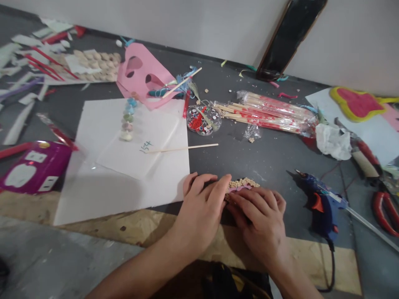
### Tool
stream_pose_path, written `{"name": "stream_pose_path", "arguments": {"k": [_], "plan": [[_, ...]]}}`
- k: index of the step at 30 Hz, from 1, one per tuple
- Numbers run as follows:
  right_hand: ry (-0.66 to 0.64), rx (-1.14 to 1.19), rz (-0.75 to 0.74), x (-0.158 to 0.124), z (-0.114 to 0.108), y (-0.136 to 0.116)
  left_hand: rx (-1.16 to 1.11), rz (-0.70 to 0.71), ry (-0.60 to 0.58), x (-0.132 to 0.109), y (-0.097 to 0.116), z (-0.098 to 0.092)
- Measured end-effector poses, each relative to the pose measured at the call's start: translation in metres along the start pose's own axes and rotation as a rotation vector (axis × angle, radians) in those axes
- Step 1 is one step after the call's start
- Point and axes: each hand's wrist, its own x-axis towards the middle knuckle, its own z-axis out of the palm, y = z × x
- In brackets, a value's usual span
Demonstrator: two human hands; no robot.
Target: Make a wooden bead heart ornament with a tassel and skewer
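Near the table's front edge lies a small pink piece [239, 189] edged with rows of beige beads [245, 182]. My left hand [201, 205] is curled against its left side, fingers closed on it. From the right, my right hand [263, 214] presses and grips its lower edge with bent fingers. Much of the piece is hidden under both hands. A thin wooden stick [199, 146] lies just beyond my left hand, partly across white sheets [81, 174]. Right of my right hand rests a blue hot glue gun [324, 207] with an orange trigger.
Behind are a clear round bead box [204, 120], wrapped chopsticks [271, 112] and a pink mask-like cutout [143, 74]. A phone [289, 37] leans on the wall. To the left sits a purple power socket block [37, 168]; red-handled pliers [386, 211] lie right.
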Motion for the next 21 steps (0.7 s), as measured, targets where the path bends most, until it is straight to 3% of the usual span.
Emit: {"name": "stream_pose_path", "arguments": {"k": [12,21], "plan": [[0.075,-0.001,-0.023,-0.0020,0.0055,-0.0007,0.007,0.008,0.036,0.0001,0.0002,0.0010],[0.051,0.021,-0.016,-0.0032,0.0054,0.0001,0.038,0.028,0.062,-0.0004,-0.0014,0.0030]]}}
